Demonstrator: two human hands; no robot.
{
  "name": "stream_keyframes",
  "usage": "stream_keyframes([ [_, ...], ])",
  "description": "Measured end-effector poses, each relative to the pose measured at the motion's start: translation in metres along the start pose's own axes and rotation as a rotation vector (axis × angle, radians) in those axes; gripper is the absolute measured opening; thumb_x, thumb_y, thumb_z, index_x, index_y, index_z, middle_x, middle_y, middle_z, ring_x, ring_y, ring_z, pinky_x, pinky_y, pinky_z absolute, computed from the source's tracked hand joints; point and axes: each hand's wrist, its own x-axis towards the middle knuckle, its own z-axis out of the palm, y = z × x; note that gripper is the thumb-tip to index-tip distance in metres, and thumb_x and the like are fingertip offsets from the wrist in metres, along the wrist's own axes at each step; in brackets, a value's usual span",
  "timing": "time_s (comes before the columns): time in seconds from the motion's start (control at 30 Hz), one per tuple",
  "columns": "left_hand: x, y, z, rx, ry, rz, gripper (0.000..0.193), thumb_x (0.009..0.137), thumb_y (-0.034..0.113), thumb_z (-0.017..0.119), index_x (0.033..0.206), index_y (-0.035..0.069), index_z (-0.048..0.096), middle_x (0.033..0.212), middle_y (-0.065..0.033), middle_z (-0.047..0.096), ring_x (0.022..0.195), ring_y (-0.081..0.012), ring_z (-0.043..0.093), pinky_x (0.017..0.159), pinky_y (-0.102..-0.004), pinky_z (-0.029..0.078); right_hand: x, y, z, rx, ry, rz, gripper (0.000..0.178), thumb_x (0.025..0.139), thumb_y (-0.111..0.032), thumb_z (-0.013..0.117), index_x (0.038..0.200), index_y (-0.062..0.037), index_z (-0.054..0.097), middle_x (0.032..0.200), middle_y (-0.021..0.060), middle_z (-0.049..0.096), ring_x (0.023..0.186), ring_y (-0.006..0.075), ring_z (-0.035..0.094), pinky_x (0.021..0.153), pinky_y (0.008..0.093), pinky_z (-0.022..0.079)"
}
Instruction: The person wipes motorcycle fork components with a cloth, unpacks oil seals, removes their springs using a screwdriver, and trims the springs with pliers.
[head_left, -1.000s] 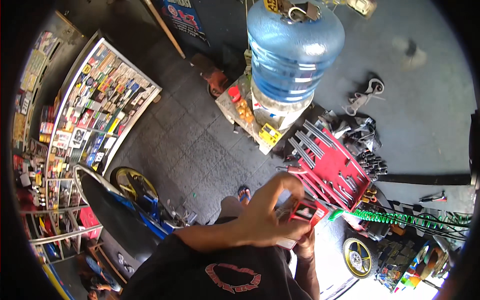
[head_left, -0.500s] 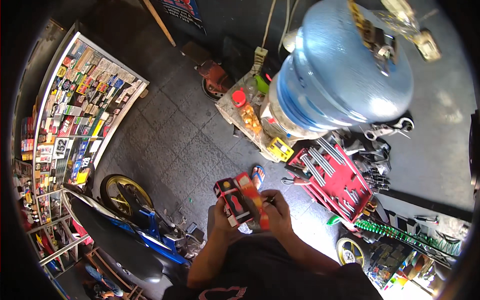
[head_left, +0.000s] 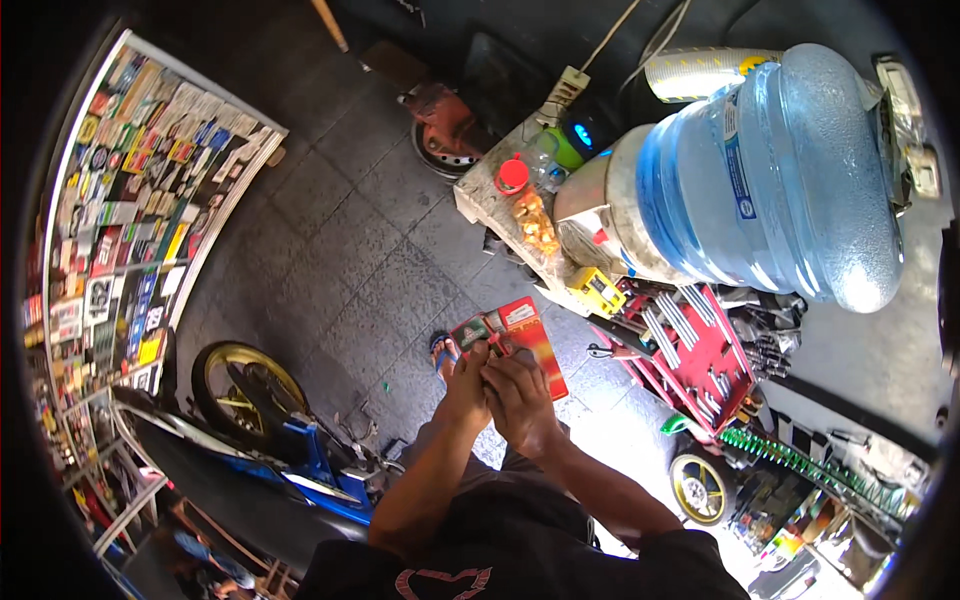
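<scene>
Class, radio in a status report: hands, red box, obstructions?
Left hand, right hand: together at red box, grips unclear. Red box: above floor, lower part covered. In the way: the hands themselves.

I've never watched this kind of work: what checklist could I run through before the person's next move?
1. Package held: ok; left-hand fingers and right-hand fingers are on the red package.
2. Package contents: cannot tell; not visible.
3. Closed footwear: not ok; an open blue sandal shows.
4. Tools out of the way: ok; metal tools lie in the red tray, apart from the package.
5. Water bottle on its dispenser: ok.
</scene>
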Motion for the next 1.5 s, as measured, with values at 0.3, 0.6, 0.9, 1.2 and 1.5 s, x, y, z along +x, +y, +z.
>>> stream_keyframes([
  [0.3, 0.015, 0.031, -0.045, -0.019, 0.179, 0.011, 0.042, 0.096, 0.040, 0.064, 0.118, 0.004, 0.061, 0.102, -0.0057, 0.068, 0.085, -0.0143, 0.067, 0.074, -0.0292, 0.057, 0.019, 0.003, 0.028, 0.201, 0.045, 0.085, 0.042, 0.078, -0.011, 0.073, 0.119, -0.0042, 0.064, 0.127, 0.0148, 0.057, 0.124, 0.0338, 0.054, 0.103, 0.0469, 0.045],
  [0.6, 0.019, 0.050, -0.075, 0.033, 0.093, 0.029, 0.049, 0.095, 0.045, 0.063, 0.125, 0.007, 0.057, 0.109, -0.0080, 0.069, 0.098, -0.0214, 0.069, 0.085, -0.0382, 0.059, 0.000, 0.256, 0.131, -0.361, 0.266, 1.042, 0.040, 0.090, -0.024, 0.066, 0.122, -0.0011, 0.059, 0.120, 0.0201, 0.064, 0.111, 0.0365, 0.061, 0.091, 0.0462, 0.049],
  [0.9, 0.003, 0.028, -0.096, 0.028, 0.178, -0.031, 0.055, 0.096, 0.052, 0.059, 0.127, 0.007, 0.057, 0.115, -0.0097, 0.068, 0.101, -0.0225, 0.069, 0.086, -0.0396, 0.058, -0.007, 0.249, 0.128, 0.220, 0.468, 1.142, 0.028, 0.094, -0.022, 0.053, 0.100, -0.0011, 0.070, 0.088, 0.0214, 0.070, 0.082, 0.0327, 0.068, 0.075, 0.0434, 0.050],
  [1.2, 0.007, 0.010, -0.073, 0.065, 0.090, -0.053, 0.062, 0.093, 0.057, 0.059, 0.131, 0.009, 0.055, 0.118, -0.0104, 0.067, 0.105, -0.0232, 0.068, 0.090, -0.0414, 0.059, -0.022, 0.236, 0.091, 0.945, 0.645, 1.221, 0.019, 0.088, -0.011, 0.052, 0.085, 0.0021, 0.064, 0.069, 0.0030, 0.055, 0.063, 0.0091, 0.047, 0.055, 0.0232, 0.035],
  [1.5, 0.014, 0.013, -0.103, 0.122, 0.159, -0.050, 0.066, 0.092, 0.062, 0.056, 0.133, 0.011, 0.053, 0.121, -0.0101, 0.065, 0.107, -0.0260, 0.067, 0.086, -0.0474, 0.060, -0.047, 0.275, 0.124, 0.743, 0.533, 1.101, 0.025, 0.093, -0.018, 0.056, 0.098, 0.0022, 0.069, 0.073, 0.0013, 0.056, 0.067, 0.0097, 0.047, 0.062, 0.0262, 0.039],
])
